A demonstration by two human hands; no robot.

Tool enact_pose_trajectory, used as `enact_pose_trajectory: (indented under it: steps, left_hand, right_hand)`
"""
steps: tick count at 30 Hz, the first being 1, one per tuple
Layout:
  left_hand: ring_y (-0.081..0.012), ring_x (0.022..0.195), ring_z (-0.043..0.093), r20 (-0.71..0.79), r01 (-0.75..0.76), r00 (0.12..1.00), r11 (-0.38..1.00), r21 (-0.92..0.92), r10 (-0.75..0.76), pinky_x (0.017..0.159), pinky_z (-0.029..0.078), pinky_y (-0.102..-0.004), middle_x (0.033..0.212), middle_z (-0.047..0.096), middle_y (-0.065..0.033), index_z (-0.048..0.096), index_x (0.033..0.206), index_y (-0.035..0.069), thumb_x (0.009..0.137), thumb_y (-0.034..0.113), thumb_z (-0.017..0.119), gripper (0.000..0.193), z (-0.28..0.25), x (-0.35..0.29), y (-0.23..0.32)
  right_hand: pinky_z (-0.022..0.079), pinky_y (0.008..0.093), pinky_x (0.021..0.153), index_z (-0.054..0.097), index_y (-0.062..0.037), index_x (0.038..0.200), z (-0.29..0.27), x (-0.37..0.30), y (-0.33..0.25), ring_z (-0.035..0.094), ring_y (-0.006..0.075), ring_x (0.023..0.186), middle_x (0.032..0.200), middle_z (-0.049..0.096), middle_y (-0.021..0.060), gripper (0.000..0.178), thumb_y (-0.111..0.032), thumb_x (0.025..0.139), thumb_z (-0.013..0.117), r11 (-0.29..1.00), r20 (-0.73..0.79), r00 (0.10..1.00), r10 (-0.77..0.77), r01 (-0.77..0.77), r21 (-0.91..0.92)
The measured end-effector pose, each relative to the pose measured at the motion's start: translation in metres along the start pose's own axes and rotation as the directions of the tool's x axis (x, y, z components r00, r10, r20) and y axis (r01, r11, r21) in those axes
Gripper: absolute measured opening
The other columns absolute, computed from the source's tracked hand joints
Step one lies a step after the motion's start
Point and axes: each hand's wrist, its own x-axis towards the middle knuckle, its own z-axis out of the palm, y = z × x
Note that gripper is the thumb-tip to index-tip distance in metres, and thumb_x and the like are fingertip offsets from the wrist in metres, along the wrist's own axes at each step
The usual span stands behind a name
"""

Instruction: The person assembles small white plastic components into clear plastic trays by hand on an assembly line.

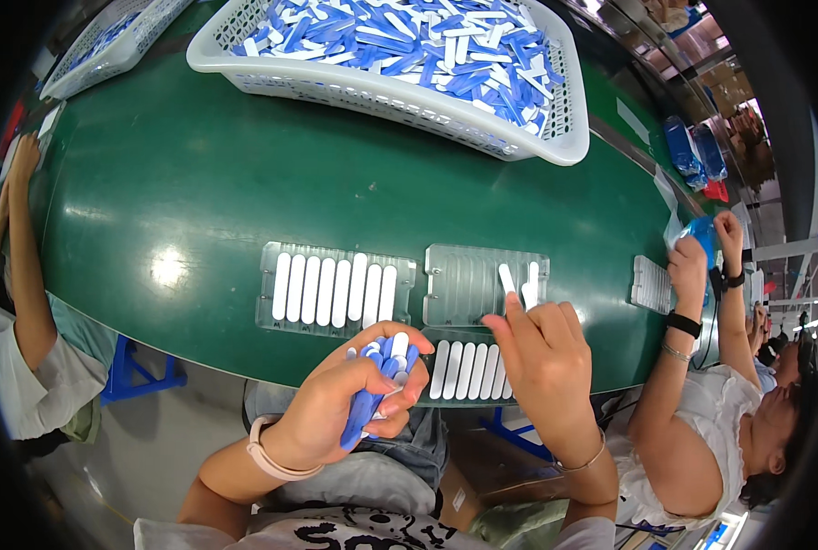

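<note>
My left hand [359, 390] is closed round a bunch of flat, round-ended blue and white strips [372, 390], above the table's near edge. Over the right clear plastic tray [464, 284], my right hand [547, 362] has its thumb and index finger at the lower end of a slightly tilted white strip [507, 278]. Another white strip [532, 280] lies in that tray, toward its right end. To the left, a second clear tray [269, 284] carries a row of several white strips. A third row of white strips [467, 369] sits nearer me, partly hidden by my right hand.
A white perforated basket [354, 87] heaped with blue and white strips stands on the green table [198, 174]. Another basket [116, 60] is at the far left. Co-workers' arms reach in at the left [28, 238] and right [689, 293], with a clear tray [650, 284] near the right one.
</note>
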Motion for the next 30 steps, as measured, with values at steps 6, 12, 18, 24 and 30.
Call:
enact_pose_trajectory:
  steps: [6, 12, 18, 24, 30]
  left_hand:
    - [-0.0104, 0.061, 0.039, -0.01, -0.018, 1.0, 1.0, -0.023, 0.018, 0.046, 0.032, -0.0238, 0.081, 0.05, -0.0107, 0.048, 0.113, 0.0, 0.074, 0.002, 0.041, 0.04, 0.0, -0.007, -0.001]
    - [-0.0104, 0.06, 0.038, -0.009, -0.036, 0.999, 0.999, -0.02, 0.036, 0.046, 0.031, -0.0238, 0.081, 0.049, -0.011, 0.048, 0.112, -0.001, 0.074, 0.001, 0.041, 0.039, -0.004, -0.01, -0.001]
    - [-0.0105, 0.059, 0.037, -0.013, -0.024, 1.0, 1.0, -0.016, 0.024, 0.045, 0.03, -0.0239, 0.079, 0.048, -0.0105, 0.048, 0.112, -0.001, 0.073, 0.001, 0.041, 0.039, -0.005, -0.01, 0.0]
    - [-0.0106, 0.059, 0.037, -0.041, -0.02, 0.999, 0.999, -0.035, 0.019, 0.045, 0.03, -0.0239, 0.077, 0.047, -0.0099, 0.048, 0.112, -0.001, 0.073, 0.001, 0.041, 0.039, -0.003, -0.009, 0.0]
    - [-0.0105, 0.059, 0.037, -0.037, -0.014, 0.999, 1.0, -0.027, 0.013, 0.046, 0.031, -0.0237, 0.078, 0.049, -0.0107, 0.048, 0.112, -0.001, 0.073, 0.002, 0.043, 0.039, -0.002, -0.007, 0.002]
  right_hand:
    - [0.037, 0.0315, 0.051, 0.066, 0.004, 0.093, -0.01, 0.012, 0.002, 0.042, 0.0203, 0.064, 0.073, 0.039, 0.0052, 0.034, -0.021, 0.072, 0.077, 0.997, 0.066, 0.995, 0.071, -0.074, 0.036]
    - [0.038, 0.0356, 0.061, 0.068, -0.0004, 0.093, -0.029, 0.009, -0.004, 0.043, 0.0226, 0.069, 0.08, 0.045, 0.0063, 0.028, -0.018, 0.073, 0.075, 0.978, 0.15, 0.978, 0.143, -0.162, 0.127]
    - [0.04, 0.0382, 0.079, 0.072, -0.0135, 0.093, -0.052, 0.019, 0.043, 0.048, 0.0285, 0.094, 0.113, 0.055, 0.008, 0.026, -0.007, 0.068, 0.07, 0.99, 0.138, 0.989, 0.054, -0.07, 0.119]
    - [0.033, 0.0382, 0.087, 0.075, -0.0168, 0.093, -0.038, 0.016, 0.058, 0.043, 0.0271, 0.097, 0.115, 0.055, 0.0043, 0.03, -0.004, 0.067, 0.069, 0.985, 0.308, 0.947, -0.093, 0.043, 0.165]
    - [0.03, 0.0362, 0.08, 0.075, -0.019, 0.095, -0.035, 0.03, 0.069, 0.041, 0.0232, 0.092, 0.1, 0.052, 0.0008, 0.028, -0.011, 0.068, 0.074, 0.969, 0.388, 0.895, -0.219, 0.153, 0.195]
